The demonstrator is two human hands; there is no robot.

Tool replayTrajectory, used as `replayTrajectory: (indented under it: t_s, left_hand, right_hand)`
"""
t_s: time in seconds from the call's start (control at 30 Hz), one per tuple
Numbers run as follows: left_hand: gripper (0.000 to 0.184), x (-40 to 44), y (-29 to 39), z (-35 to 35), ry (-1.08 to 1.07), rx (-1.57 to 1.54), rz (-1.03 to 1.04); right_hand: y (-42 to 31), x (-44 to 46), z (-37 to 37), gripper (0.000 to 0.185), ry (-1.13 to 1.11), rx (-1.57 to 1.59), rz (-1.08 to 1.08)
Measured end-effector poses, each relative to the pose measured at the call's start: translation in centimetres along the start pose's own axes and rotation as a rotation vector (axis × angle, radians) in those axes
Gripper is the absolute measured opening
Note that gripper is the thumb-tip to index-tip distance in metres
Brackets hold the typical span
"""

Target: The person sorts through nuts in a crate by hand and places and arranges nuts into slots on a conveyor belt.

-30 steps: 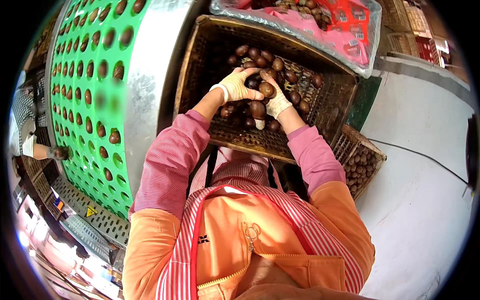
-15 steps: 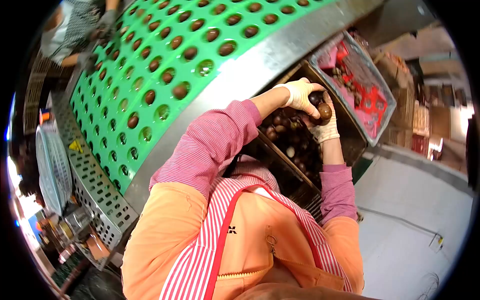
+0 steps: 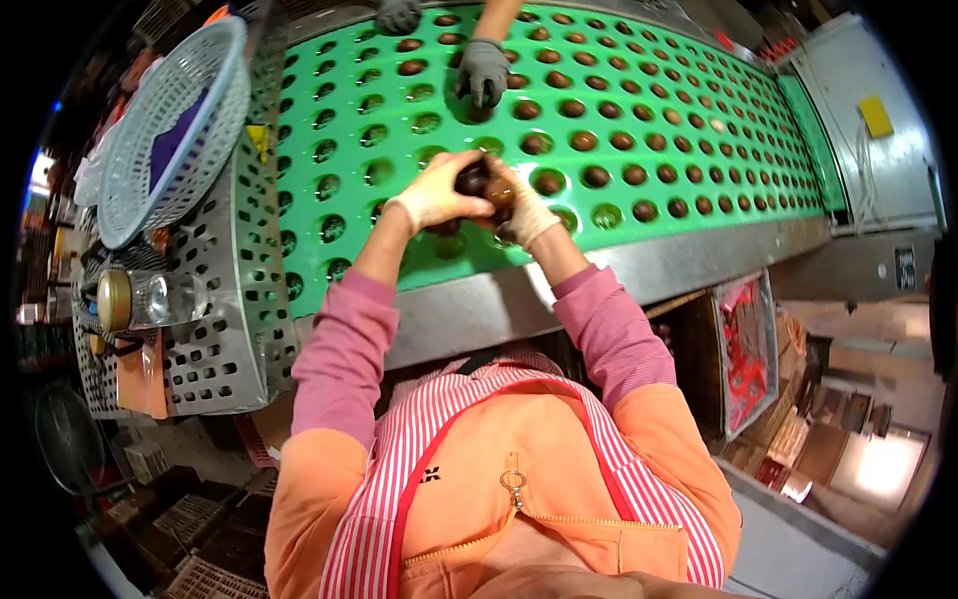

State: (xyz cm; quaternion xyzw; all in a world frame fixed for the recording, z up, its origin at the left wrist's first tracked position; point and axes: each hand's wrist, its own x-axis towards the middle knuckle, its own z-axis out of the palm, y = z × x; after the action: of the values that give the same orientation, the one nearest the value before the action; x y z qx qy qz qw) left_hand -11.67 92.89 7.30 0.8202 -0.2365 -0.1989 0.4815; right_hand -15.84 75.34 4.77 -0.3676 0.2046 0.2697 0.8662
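Above the near part of the green belt (image 3: 589, 112), both my hands are together around several dark brown, shiny eggs. My left hand (image 3: 437, 194), in a pale glove with bare fingertips, closes on a nearly black egg (image 3: 470, 180). My right hand (image 3: 527, 212), gloved likewise, curls round a lighter brown egg (image 3: 499, 192). Just under my hands are more dark eggs, partly hidden and blurred. Oval hollows cover the belt; many to the right hold a brown egg (image 3: 596, 177), while those at the left hold none.
Across the belt, another person's grey-gloved hand (image 3: 484, 72) reaches in. A metal rim (image 3: 449, 324) runs along the near side. On the left are a blue basket (image 3: 225, 120) and a glass jar (image 3: 150, 299). A lined crate (image 3: 763, 349) with red material stands at right.
My hands have moved from the wooden box of eggs to over the green belt, bringing eggs with them. The view has turned left, and the other person's hand now reaches in from the top.
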Motion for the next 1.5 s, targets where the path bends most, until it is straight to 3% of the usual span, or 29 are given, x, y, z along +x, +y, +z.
replayTrajectory:
  t_s: [0.07,0.13,0.2,0.27,0.43,0.53,0.67,0.73,0.8,0.9,1.0,1.07,1.13,1.27,1.37,1.4,1.5]
  left_hand:
    - [0.089,-2.6,-3.5,-3.1,0.128,0.049,-0.026]
    - [0.088,-4.9,-5.5,-5.3,0.294,-0.027,-0.056]
    - [0.089,-6.1,-7.1,-7.0,0.328,-0.166,-0.125]
    - [0.08,-6.8,-10.2,-7.2,0.505,0.08,-0.245]
    - [0.057,-7.3,-13.3,-7.8,0.63,0.162,-0.155]
    - [0.046,-6.7,-12.5,-8.8,0.614,-0.005,-0.265]
    - [0.05,-4.9,-10.0,-10.6,0.703,0.348,-0.305]
    - [0.053,-2.8,-8.5,-11.6,0.616,0.475,-0.371]
    - [0.058,0.7,-7.5,-12.4,0.421,0.628,-0.538]
    - [0.051,4.6,-9.1,-12.6,0.175,0.853,-0.586]
    - [0.04,6.9,-8.1,-12.2,0.222,0.929,-0.345]
    - [0.029,8.8,-6.7,-10.3,0.108,1.031,-0.188]
    - [0.043,11.0,-6.4,-7.9,-0.108,1.055,-0.123]
    - [0.052,10.6,-7.8,-4.3,0.053,0.937,-0.088]
    - [0.055,8.3,-6.7,-5.3,0.118,0.968,-0.075]
    - [0.062,7.3,-6.6,-6.3,0.011,0.968,-0.098]
    - [0.06,4.3,-10.9,-7.3,0.156,0.899,0.065]
  right_hand:
    - [2.0,5.9,1.8,0.052,-0.011,-0.124,0.087]
    - [3.3,6.6,6.9,0.049,0.044,-0.249,0.035]
    - [4.1,8.8,10.0,0.054,0.099,-0.393,0.013]
    - [5.1,12.1,10.1,0.054,-0.021,-0.634,-0.121]
    - [2.9,13.6,10.6,0.042,0.176,-1.796,-0.497]
    - [-0.6,13.1,9.2,0.06,0.124,-2.132,-0.374]
    - [-4.3,12.3,7.3,0.067,0.048,-2.029,-0.616]
    - [-6.3,11.3,6.7,0.065,0.18,-2.159,-0.631]
    - [-7.1,12.0,3.2,0.059,0.188,-2.303,-0.667]
    - [-6.8,11.3,-1.2,0.053,0.167,-2.296,-0.758]
    - [-6.1,9.7,-2.2,0.051,0.245,-2.103,-0.991]
    - [-5.5,9.0,-2.5,0.052,0.337,-1.948,-1.094]
    - [-5.3,8.5,-2.5,0.051,0.355,-1.794,-1.126]
    - [-5.2,6.2,-2.8,0.048,0.409,-1.567,-1.288]
    - [-5.5,2.2,-4.5,0.045,0.484,-1.482,-1.243]
    - [-5.3,0.9,-5.2,0.045,0.512,-1.486,-1.251]
    - [-4.0,-1.8,-7.1,0.042,0.584,-1.412,-1.202]
